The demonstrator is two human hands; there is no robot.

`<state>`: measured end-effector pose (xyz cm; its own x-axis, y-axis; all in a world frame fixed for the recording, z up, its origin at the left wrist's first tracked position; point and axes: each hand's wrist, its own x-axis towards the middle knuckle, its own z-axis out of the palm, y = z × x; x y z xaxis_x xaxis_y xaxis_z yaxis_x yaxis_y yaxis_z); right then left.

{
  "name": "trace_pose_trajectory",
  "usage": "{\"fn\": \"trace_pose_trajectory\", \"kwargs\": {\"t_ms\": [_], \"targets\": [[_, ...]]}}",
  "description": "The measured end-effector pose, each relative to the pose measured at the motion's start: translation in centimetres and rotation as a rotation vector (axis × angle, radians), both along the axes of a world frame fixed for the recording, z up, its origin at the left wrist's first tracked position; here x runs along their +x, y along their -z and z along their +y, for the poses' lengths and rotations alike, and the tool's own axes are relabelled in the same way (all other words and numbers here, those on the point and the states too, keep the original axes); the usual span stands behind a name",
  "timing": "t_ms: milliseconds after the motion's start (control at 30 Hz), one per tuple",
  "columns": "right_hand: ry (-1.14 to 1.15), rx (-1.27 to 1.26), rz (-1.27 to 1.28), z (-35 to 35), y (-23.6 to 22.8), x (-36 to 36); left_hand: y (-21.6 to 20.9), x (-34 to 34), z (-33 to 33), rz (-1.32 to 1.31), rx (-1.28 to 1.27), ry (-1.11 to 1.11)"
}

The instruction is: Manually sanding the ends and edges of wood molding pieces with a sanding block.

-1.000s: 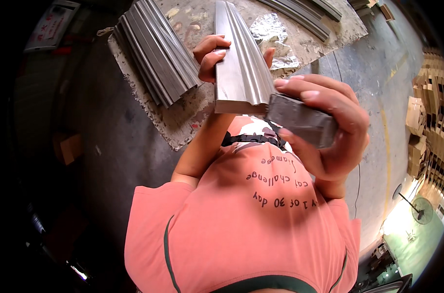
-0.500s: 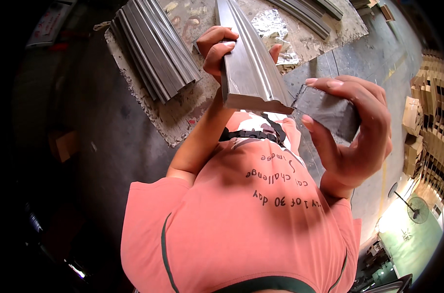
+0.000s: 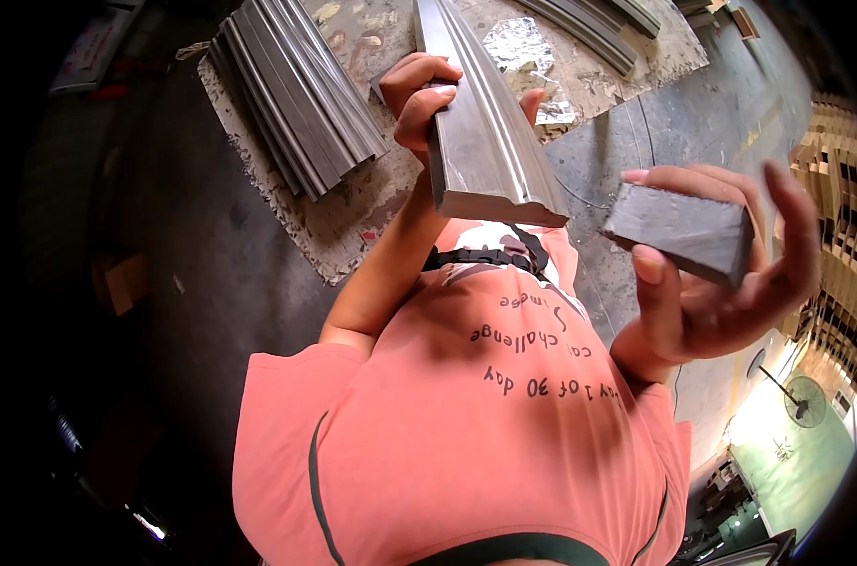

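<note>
Gripping a grey profiled strip (image 3: 490,123), the L hand (image 3: 419,104) has its digits curled on both long edges: 2 on the L, 1 tip on the R; the rest are hidden. Prob. held so to leave the top face and end face uncovered. The strip's nr end juts past the worktop's (image 3: 339,222) nr edge, toward the person; its far end runs out of view, so can't tell what's under it.

The R hand (image 3: 721,325) pinches a grey block (image 3: 683,226) btwn thumb and fingers, w/ 1 finger lifted off. The block is apart from the strip, R of its nr end, beyond the worktop's nr edge; the pinch prob. leaves its L end bare.

A stack of similar strips (image 3: 301,104) lies along the worktop's L edge, prob. set parallel to save room. More strips (image 3: 579,33) sit toward the R corner, w/ crumpled shiny film (image 3: 518,57) btwn them and the held strip; nothing visibly wrapped in it.

Containers: 1 brown carton (image 3: 122,283) on the floor, off the worktop's L edge; too dark to tell the contents.
</note>
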<state>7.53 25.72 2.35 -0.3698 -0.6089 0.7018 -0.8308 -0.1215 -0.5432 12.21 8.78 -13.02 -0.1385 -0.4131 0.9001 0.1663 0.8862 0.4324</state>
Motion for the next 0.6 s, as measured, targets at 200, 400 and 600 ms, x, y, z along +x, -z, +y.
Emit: {"fn": "trace_pose_trajectory", "kwargs": {"t_ms": [200,400,600], "targets": [[0.196,0.104,-0.369,1.4,0.3,2.2,0.4,-1.2,0.4,0.12,0.027,0.065],[0.212,0.341,-0.077,1.2,-0.5,1.9,1.3,-2.5,1.0,0.155,-0.032,0.113],[0.358,0.364,-0.043,1.5,0.0,2.8,1.6,-3.0,1.4,0.137,-0.075,0.101]]}}
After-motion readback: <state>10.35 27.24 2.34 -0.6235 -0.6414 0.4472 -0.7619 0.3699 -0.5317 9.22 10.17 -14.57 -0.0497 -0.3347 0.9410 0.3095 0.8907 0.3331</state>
